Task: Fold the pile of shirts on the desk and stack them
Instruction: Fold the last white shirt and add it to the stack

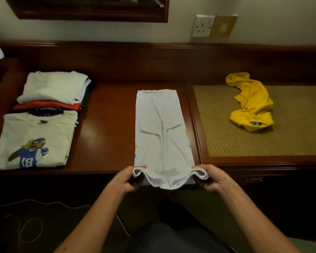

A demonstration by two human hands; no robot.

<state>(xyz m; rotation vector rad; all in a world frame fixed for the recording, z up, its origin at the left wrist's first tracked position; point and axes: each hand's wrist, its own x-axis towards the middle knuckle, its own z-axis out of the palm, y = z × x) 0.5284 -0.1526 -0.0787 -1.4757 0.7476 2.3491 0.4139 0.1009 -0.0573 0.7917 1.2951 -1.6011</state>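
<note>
A white shirt [161, 128], folded into a long narrow strip, lies lengthwise in the middle of the dark wooden desk [102, 125]. Its near end hangs over the desk's front edge. My left hand [130, 177] pinches the near left corner and my right hand [208, 178] pinches the near right corner, so the hem sags between them. On the left stand two stacks of folded shirts: a far stack topped by a plain white one [53, 86], and a near stack topped by a white shirt with a football-player print [33, 141]. A crumpled yellow shirt [250, 103] lies at the right.
The yellow shirt rests on a woven inset panel [290, 125] in the desk's right part. A raised wooden back ledge [153, 57] runs along the wall, with a socket [203, 25] above. Cables [29, 229] lie on the floor at lower left.
</note>
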